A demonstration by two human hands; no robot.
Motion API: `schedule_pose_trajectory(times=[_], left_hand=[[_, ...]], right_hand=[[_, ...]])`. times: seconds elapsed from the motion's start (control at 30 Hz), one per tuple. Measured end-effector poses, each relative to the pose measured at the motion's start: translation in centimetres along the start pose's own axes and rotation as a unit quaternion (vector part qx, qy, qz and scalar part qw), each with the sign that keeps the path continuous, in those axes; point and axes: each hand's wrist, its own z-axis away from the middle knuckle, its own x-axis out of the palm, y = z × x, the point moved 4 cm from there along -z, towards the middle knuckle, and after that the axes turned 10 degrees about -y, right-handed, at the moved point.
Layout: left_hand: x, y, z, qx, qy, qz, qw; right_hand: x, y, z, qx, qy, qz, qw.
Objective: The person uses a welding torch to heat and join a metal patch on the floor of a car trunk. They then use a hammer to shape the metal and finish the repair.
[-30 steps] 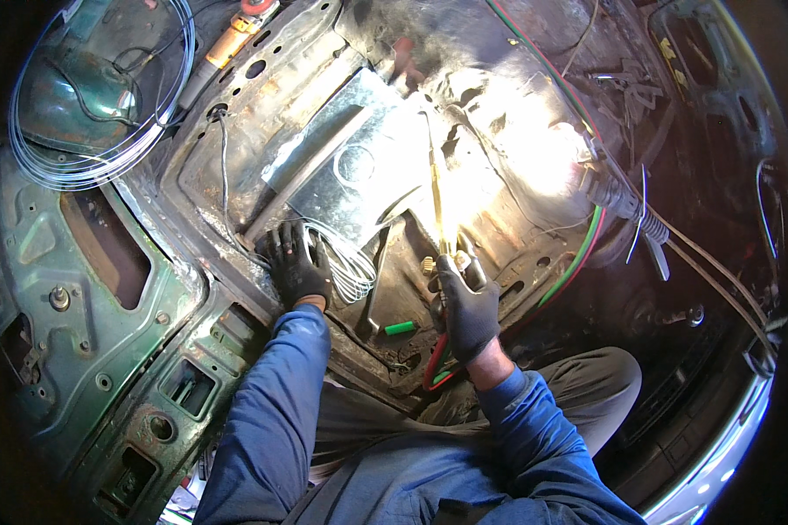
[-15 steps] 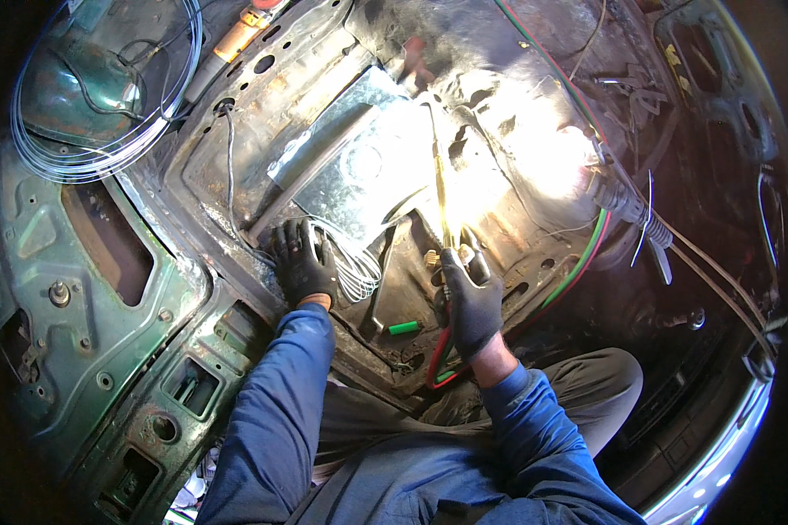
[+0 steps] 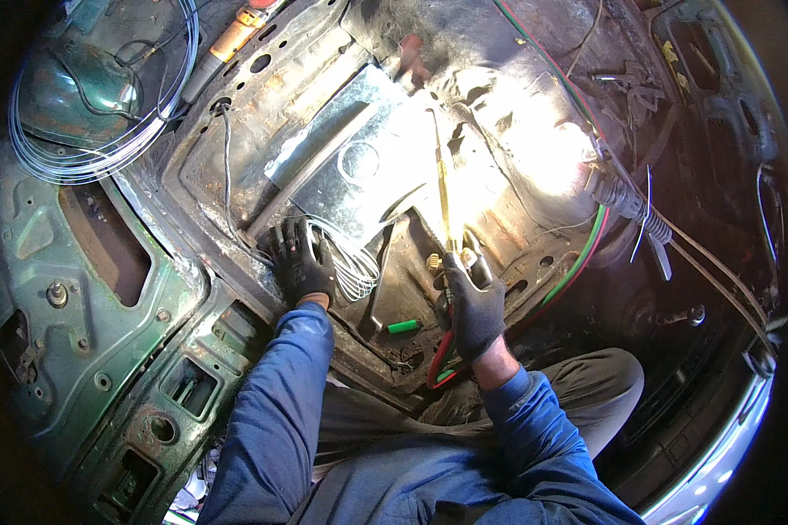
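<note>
Rust-stained sheet-metal vehicle floor (image 3: 413,287), brightly lit toward two o'clock, filled the view I watched remotely. At four o'clock, the black-gloved right hand (image 3: 477,313) was clamped around the long, brass-coloured torch with knurled knobs (image 3: 445,206), which pointed toward twelve. At nine o'clock, the black-gloved left hand (image 3: 305,267) lay palm down, fingers apart, beside the loosely coiled, thin silver wire (image 3: 355,269); I could not tell whether they touched. Good handling, I judged, called for a steady wrist, the torch's end aimed clear of the left hand, and the red-and-green paired hose (image 3: 584,258) kept slack.
</note>
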Motion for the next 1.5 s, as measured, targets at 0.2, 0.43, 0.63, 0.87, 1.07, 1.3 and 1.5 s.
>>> schedule_pose_trajectory(times=[0.2,0.43,0.63,0.87,1.07,1.3,1.5], left_hand=[[0.1,0.0,0.0,-0.005,-0.005,-0.006,1.0],[0.0,0.0,-0.1,0.002,0.002,0.0,1.0],[0.2,-0.1,0.0,0.008,0.006,0.022,1.0],[0.4,-0.2,0.0,0.003,0.007,-0.003,1.0],[0.0,-0.1,-0.1,0.003,-0.001,-0.003,1.0],[-0.2,0.1,-0.1,-0.002,-0.003,-0.003,1.0],[0.0,-0.2,-0.2,0.002,0.006,0.012,1.0]], right_hand=[[0.1,0.0,0.0,0.005,-0.007,0.001,1.0],[0.6,-0.2,-0.2,0.01,-0.004,0.013,1.0],[0.9,0.0,-0.4,0.009,-0.018,0.0,1.0],[1.2,-0.3,0.7,0.005,-0.016,0.025,1.0],[0.6,0.5,1.0,0.022,-0.015,0.032,0.999],[1.4,0.8,1.0,-0.004,-0.013,0.054,0.998],[2.3,0.7,0.8,0.0,-0.009,0.037,0.999]])
